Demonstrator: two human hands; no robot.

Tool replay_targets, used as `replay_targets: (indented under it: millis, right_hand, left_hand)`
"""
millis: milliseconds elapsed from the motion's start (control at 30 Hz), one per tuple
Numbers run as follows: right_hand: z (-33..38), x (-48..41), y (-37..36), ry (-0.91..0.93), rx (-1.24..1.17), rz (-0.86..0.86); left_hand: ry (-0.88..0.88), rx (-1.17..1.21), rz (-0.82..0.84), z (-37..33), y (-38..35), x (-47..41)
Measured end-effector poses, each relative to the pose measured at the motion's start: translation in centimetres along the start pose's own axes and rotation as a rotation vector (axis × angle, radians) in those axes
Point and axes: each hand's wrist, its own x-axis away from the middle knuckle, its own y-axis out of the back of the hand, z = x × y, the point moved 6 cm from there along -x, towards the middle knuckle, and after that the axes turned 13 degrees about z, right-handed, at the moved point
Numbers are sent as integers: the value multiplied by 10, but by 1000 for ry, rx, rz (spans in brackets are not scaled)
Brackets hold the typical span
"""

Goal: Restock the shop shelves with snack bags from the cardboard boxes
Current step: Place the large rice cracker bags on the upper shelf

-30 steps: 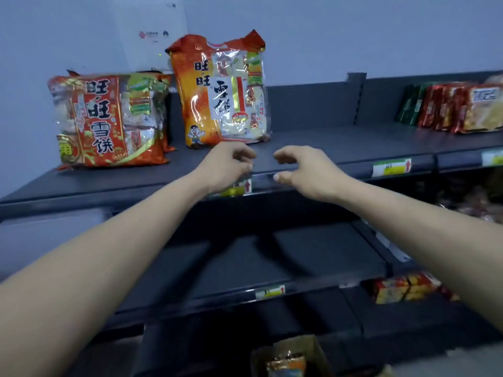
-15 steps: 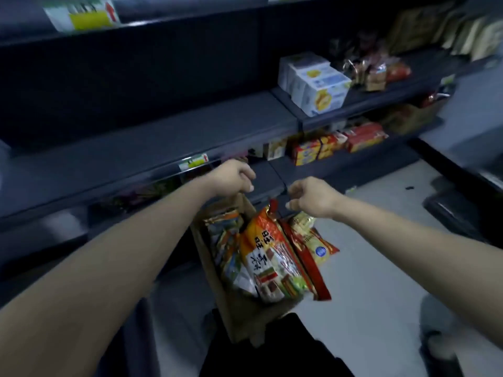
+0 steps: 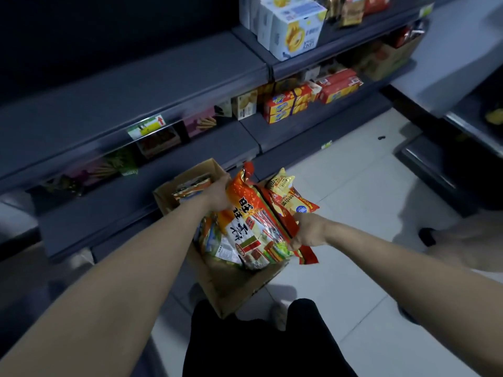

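The person bends over a brown cardboard box (image 3: 228,287) that stands on the pale tiled floor, just in front of the lowest dark grey metal shelf (image 3: 141,191). Both hands are on one large orange snack bag (image 3: 253,229) of shiny plastic, which lies on top of the other bags in the box. The left hand (image 3: 217,197) holds its far left edge, with the fingers going behind the foil. The right hand (image 3: 307,232) pinches its near right edge with curled fingers. A yellow chip bag (image 3: 285,194) leans just beside it, on the far right.

The task seems to be far from finished. The bag is gripped but not yet lifted out of the box, several more bags lie under it, and the wide grey shelf (image 3: 130,85) above is bare. On the right, white cartons (image 3: 294,31) and red-yellow biscuit boxes (image 3: 283,107) are already in place.
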Motion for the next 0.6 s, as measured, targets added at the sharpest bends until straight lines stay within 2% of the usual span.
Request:
replay_targets:
  millis: [200,333,533,600]
  right_hand:
    - [-28,-26,-23,0,-84,129]
    - [-43,-39,-45,16,-300,213]
    - [-40,-42,-34,56,-533,193]
    - [-32,-36,-18,85,-536,188]
  left_hand:
    - [-31,-19,5,7,-6,-31]
    - [-76,51,-62,9,-7,-51]
    - [-95,-9,-133,2,3,-47]
    - [-119,65,-152,4,14,-39]
